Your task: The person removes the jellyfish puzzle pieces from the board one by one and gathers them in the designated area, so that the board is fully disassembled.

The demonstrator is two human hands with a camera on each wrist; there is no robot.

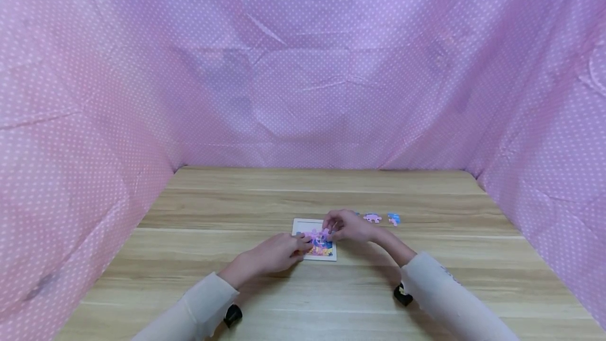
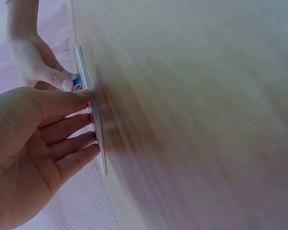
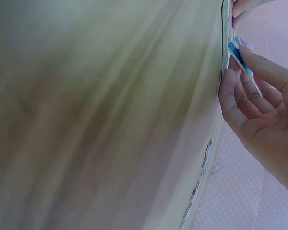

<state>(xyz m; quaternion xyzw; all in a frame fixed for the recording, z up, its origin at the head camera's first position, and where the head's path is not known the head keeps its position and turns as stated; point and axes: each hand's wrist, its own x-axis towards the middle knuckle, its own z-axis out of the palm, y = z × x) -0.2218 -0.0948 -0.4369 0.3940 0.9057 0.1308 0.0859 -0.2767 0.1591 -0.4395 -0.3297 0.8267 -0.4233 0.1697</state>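
A jigsaw puzzle in a white-edged tray [image 1: 309,221] lies on the table, its lower part filled with colourful pieces. My left hand [image 1: 279,252] reaches over the tray's left side, fingertips resting on the pieces; the left wrist view shows its fingers [image 2: 69,143] fairly straight. Over the tray's upper right, my right hand [image 1: 351,225] pinches a puzzle piece [image 3: 239,56] between thumb and fingers. That piece is tilted, with a blue face and pale edge. The right hand hides part of the tray's right side in the head view.
To the right of the tray lie loose puzzle pieces, a pink one [image 1: 372,218] and a blue-and-pink one [image 1: 394,219]; another is partly hidden behind the right hand. The wooden table [image 1: 213,204] is bounded by pink dotted cloth [image 1: 303,93] at the back and sides.
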